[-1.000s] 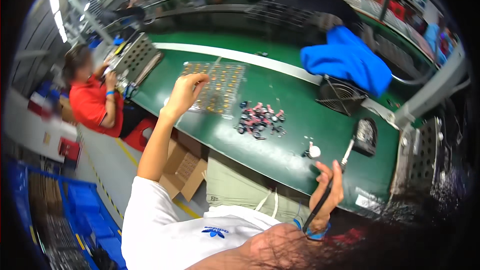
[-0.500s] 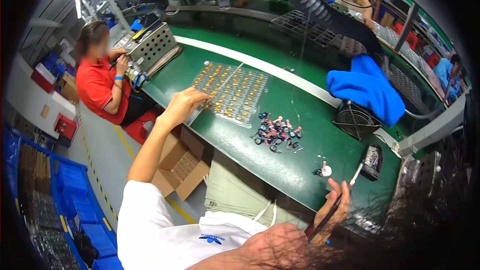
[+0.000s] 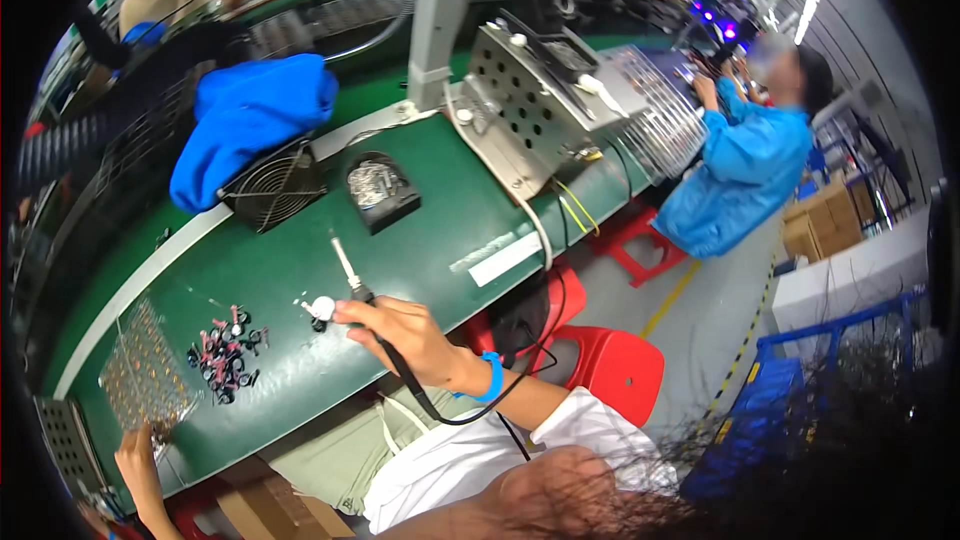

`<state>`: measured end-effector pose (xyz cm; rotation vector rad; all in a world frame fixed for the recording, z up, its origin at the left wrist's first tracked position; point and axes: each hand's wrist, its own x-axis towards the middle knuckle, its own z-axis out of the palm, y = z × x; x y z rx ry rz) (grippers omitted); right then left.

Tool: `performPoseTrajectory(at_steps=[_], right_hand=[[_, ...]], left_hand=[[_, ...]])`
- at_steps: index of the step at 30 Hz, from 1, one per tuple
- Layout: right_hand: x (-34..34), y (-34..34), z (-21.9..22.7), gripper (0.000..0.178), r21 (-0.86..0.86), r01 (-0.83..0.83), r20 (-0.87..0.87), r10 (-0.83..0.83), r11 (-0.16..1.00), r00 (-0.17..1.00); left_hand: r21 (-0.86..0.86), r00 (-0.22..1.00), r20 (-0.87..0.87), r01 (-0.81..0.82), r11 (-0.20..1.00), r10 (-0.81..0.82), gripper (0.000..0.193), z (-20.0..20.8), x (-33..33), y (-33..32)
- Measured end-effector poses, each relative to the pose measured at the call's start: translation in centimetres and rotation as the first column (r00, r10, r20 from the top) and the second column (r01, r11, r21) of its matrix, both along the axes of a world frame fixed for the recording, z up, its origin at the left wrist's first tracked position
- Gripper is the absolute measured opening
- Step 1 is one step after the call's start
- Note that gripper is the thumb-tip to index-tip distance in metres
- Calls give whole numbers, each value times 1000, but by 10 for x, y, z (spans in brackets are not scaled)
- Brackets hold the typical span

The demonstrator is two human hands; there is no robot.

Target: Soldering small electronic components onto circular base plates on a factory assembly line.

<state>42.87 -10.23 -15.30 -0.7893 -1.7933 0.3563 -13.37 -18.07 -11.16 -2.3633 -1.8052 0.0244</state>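
My right hand (image 3: 405, 340) is closed around the black handle of a soldering iron (image 3: 350, 270), its pale metal end aimed away from me over the green bench. Close to those fingers sits a round white piece (image 3: 324, 307) with a small dark part beside it. At the near edge of a clear plastic tray (image 3: 150, 365) full of small yellowish parts, my left hand (image 3: 138, 455) has its fingers pinched together; whatever they hold is too small to make out. Between the hands lies a pile of small dark round components with pink-red leads (image 3: 228, 355).
A black holder with silvery metal shavings (image 3: 378, 190) stands beyond the iron. Behind it are a small fan (image 3: 275, 190) and a blue cloth (image 3: 255, 120). A perforated metal box (image 3: 530, 100) stands to the right. Red stools (image 3: 610, 370) and a blue-clad person (image 3: 745, 165) are farther right.
The view has swung to the right, so the tray and pile now appear at lower left. My right hand still grips the soldering iron; my left hand stays by the tray.
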Motion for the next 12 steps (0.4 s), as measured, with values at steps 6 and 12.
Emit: performPoseTrajectory(at_steps=[6,12], right_hand=[[-2,0,-1,55,46,-6,-48,9,999,999],[-1,2,-7,53,4,-11,2,11,1000,1000]], left_hand=[[-73,989,-118,77,994,-85,17,13,-20,9],[-183,961,275,39,982,13,26,28,-29,18]])
